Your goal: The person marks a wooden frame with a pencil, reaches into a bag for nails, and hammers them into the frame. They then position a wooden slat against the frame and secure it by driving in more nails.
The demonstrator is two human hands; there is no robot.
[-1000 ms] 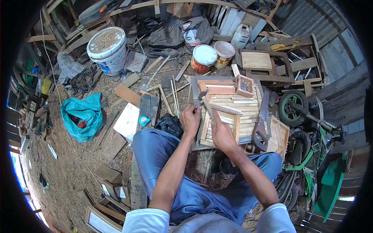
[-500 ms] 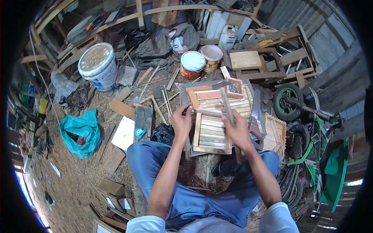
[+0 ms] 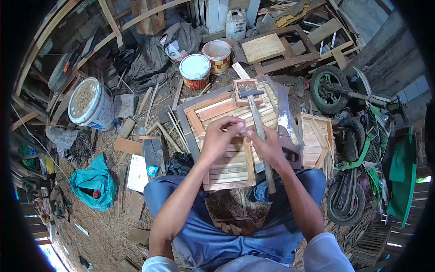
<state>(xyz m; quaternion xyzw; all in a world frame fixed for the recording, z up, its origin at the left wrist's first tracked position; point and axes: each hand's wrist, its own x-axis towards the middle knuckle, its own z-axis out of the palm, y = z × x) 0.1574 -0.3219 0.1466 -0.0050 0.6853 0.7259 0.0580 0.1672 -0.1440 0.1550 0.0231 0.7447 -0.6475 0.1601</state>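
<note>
My right hand (image 3: 268, 147) is closed round the handle of a hammer (image 3: 256, 115); its dark head points away from me, beside a small wooden box (image 3: 239, 100) of small grey bits. My left hand (image 3: 219, 139) pinches its fingertips together, close against the right fingertips. Whatever lies between them is too small to make out. Below both hands, a slatted wooden panel (image 3: 226, 171) with a frame leans at the near edge of a wooden work surface (image 3: 192, 136). The hands partly cover the panel's upper part.
A handsaw (image 3: 284, 111) lies right of the panel, near another slatted wooden piece (image 3: 311, 138). Paint buckets (image 3: 195, 72) stand beyond the work surface. A tape measure (image 3: 152, 171) and a teal sack (image 3: 93, 181) are at left, and a green motorbike (image 3: 362, 152) at right.
My left hand has moved right from the wood pieces and now meets my right hand's fingertips. The hammer stays in my right hand, its head now in plain sight. The view has shifted.
</note>
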